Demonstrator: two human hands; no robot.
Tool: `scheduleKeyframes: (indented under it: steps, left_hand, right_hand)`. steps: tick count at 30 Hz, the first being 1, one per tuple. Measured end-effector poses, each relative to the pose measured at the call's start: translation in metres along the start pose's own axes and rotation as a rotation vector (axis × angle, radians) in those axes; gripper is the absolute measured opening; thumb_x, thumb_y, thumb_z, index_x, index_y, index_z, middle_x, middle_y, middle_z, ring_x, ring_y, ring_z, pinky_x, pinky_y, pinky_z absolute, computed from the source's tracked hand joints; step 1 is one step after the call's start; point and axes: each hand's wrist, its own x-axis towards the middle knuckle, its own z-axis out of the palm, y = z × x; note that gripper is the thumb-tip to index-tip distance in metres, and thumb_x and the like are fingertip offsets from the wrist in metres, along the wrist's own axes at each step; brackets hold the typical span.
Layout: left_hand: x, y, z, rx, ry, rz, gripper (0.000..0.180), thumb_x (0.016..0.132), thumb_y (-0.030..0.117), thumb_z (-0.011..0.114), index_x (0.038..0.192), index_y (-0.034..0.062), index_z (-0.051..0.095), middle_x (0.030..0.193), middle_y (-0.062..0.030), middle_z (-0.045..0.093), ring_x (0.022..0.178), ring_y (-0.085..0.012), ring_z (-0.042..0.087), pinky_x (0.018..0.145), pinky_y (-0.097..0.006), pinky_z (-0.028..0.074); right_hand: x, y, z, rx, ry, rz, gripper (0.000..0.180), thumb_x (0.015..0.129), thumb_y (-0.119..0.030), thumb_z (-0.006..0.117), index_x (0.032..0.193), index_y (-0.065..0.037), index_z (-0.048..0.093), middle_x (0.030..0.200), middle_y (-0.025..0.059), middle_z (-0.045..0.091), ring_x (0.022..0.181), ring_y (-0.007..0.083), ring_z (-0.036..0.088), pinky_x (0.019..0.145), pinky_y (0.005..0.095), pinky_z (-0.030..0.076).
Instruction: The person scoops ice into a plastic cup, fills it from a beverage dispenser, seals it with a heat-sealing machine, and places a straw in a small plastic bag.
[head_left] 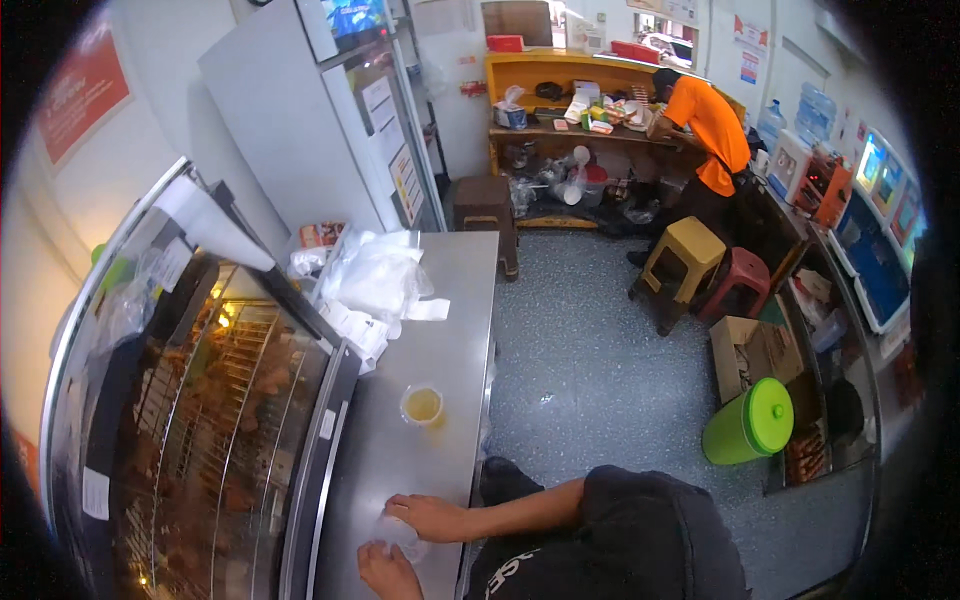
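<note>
Low in the view, both hands are over the steel counter (400, 450) at a clear, round plastic piece (407, 541); whether it is a lid or a shallow cup I cannot tell. My right hand (425, 517) reaches in from the right, its curled fingers on the far rim. My left hand (388, 572) grips the near-left edge, fingers bent. Farther along the counter stands a round clear tub (422, 404) of yellowish liquid, with a wet yellowish patch beside it. Beyond lie a heap of clear plastic bags (375, 275) and white paper slips (355, 335).
A lit glass display cabinet (220, 400) with wire racks borders the counter's left. A tall fridge (290, 120) stands behind. Across the floor are a yellow stool (690, 245), red stool (738, 283), cardboard box (740, 350), green bin (740, 430) and a bending person in orange (710, 125).
</note>
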Motion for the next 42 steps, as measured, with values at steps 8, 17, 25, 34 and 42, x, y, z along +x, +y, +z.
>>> scheduleKeyframes:
  steps: [8, 17, 25, 34, 42]
  left_hand:
    - [-0.005, -0.015, 0.002, -0.490, -0.030, -0.061, 0.025, 0.079, -0.002, 0.071, 0.104, -0.0003, 0.069, 0.104, -0.0160, 0.068, 0.088, -0.0246, 0.069, 0.079, -0.033, 0.056]
    - [-0.011, -0.075, -0.001, -0.216, 0.135, -0.235, 0.025, 0.081, -0.003, 0.065, 0.105, 0.0005, 0.068, 0.101, -0.0176, 0.067, 0.085, -0.0326, 0.066, 0.076, -0.040, 0.053]
    - [0.005, -0.085, -0.004, -0.087, 0.173, -0.375, 0.043, 0.078, -0.007, 0.066, 0.120, 0.0000, 0.061, 0.116, -0.0208, 0.049, 0.095, -0.0357, 0.059, 0.082, -0.043, 0.051]
    - [-0.039, -0.180, -0.006, 0.128, 0.295, -0.543, 0.048, 0.067, -0.002, 0.076, 0.114, 0.0001, 0.065, 0.092, -0.0167, 0.065, 0.084, -0.0355, 0.063, 0.080, -0.043, 0.051]
    - [-0.022, -0.122, -0.003, -0.975, -0.111, -0.625, 0.060, 0.072, -0.001, 0.071, 0.130, 0.0019, 0.058, 0.112, -0.0092, 0.063, 0.092, -0.0200, 0.064, 0.079, -0.034, 0.051]
  right_hand:
    - [-0.009, 0.026, 0.012, 0.659, -0.064, -0.100, 0.072, 0.076, 0.013, 0.061, 0.140, -0.004, 0.031, 0.144, 0.0165, 0.038, 0.138, 0.0308, 0.038, 0.108, 0.0371, 0.038]
    - [0.000, 0.116, -0.042, 1.368, 0.051, 0.461, 0.060, 0.079, 0.004, 0.067, 0.132, -0.014, 0.045, 0.141, 0.0132, 0.050, 0.119, 0.0252, 0.055, 0.096, 0.0424, 0.049]
    - [0.051, 0.214, -0.025, 0.256, 0.979, 0.348, 0.072, 0.065, -0.012, 0.087, 0.126, -0.003, 0.048, 0.117, 0.0156, 0.059, 0.105, 0.0328, 0.062, 0.095, 0.0380, 0.050]
    - [0.061, 0.155, -0.039, 0.551, 0.727, 0.266, 0.064, 0.063, -0.010, 0.089, 0.117, -0.002, 0.055, 0.116, 0.0096, 0.066, 0.106, 0.0222, 0.064, 0.093, 0.0367, 0.051]
    - [0.040, 0.022, -0.005, 1.156, 0.048, -0.090, 0.093, 0.058, -0.009, 0.094, 0.137, -0.005, 0.046, 0.122, 0.0077, 0.064, 0.120, 0.0195, 0.056, 0.107, 0.0384, 0.044]
